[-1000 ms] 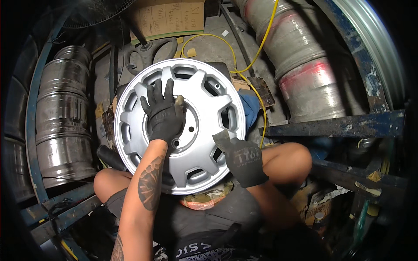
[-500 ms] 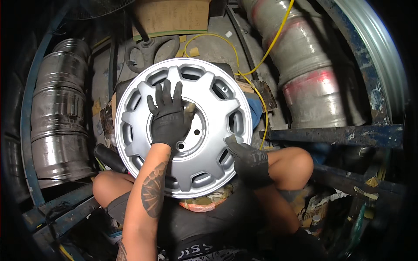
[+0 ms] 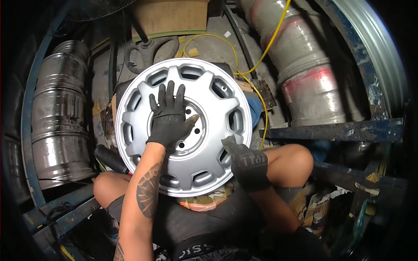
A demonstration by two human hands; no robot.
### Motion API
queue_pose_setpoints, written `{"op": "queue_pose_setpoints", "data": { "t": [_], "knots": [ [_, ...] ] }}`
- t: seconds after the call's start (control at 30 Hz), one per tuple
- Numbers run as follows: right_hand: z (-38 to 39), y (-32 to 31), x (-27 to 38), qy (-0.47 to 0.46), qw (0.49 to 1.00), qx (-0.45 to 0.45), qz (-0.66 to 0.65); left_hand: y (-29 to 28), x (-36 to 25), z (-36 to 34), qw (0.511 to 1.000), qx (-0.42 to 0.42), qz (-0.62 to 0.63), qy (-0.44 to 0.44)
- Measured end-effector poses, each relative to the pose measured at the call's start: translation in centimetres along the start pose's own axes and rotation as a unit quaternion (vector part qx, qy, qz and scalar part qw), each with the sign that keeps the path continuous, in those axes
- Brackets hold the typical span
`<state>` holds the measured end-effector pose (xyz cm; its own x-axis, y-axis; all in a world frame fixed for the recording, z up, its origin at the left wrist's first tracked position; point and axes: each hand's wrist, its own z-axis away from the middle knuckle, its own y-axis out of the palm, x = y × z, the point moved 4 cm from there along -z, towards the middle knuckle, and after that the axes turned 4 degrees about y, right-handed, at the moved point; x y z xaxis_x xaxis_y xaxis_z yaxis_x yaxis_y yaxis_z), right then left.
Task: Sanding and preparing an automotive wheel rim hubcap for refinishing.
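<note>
A silver car wheel rim (image 3: pixel 209 161) lies face up between my bent knees, with several wide spokes, slots around its edge and bolt holes in the middle. My left hand (image 3: pixel 169 117), in a black glove, is spread flat over the hub and the spokes beside it. The thumb tip of that glove looks worn and tan. At the rim's lower right, my gloved right hand (image 3: pixel 248 163) is closed, fingertips against a spoke. A small greyish patch shows at those fingertips; whether it is a thin sheet or worn glove, I cannot tell.
Stacked shiny rims (image 3: pixel 58 113) stand at the left; dull grey ones with red marks (image 3: pixel 305 87) stand at the right. A blue metal frame (image 3: pixel 339 132) borders the right side. A yellow hose (image 3: pixel 237 54) runs across the floor behind the rim, near a cardboard box (image 3: pixel 174 17).
My right hand has shifted slightly left, its fingertips a little further in over the spoke. My left hand stays spread on the hub, barely moved.
</note>
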<state>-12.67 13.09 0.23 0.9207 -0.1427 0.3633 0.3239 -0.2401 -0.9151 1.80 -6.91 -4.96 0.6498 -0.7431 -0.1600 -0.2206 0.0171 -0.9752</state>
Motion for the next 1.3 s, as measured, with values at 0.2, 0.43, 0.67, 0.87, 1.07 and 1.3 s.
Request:
{"op": "queue_pose_setpoints", "data": {
  "t": [0.2,0.43,0.67,0.87,1.07,1.3],
  "knots": [
    [-0.9,0.4,0.3,0.043,0.998,0.035,0.001,-1.1,1.3,-1.0,0.99,0.14,0.018,-0.023],
    [-0.6,0.4,-0.6,0.07,0.995,0.06,-0.023,-1.2,0.9,-2.4,0.982,0.182,0.024,-0.038],
    [0.0,3.0,-1.8,0.072,0.997,0.04,-0.001,-0.3,0.2,-1.6,0.987,0.146,-0.03,-0.064],
    [-0.3,1.4,-0.9,0.044,0.999,0.009,0.02,0.8,0.1,-1.6,0.998,0.035,-0.052,-0.017],
    [-0.1,1.5,-1.5,0.081,0.995,0.04,-0.039,0.4,-0.8,-1.4,0.998,0.0,-0.067,-0.011],
    [-0.3,0.5,-0.7,0.128,0.984,0.114,-0.045,0.6,-1.1,-0.6,0.998,-0.013,-0.053,-0.017]
  ]
}}
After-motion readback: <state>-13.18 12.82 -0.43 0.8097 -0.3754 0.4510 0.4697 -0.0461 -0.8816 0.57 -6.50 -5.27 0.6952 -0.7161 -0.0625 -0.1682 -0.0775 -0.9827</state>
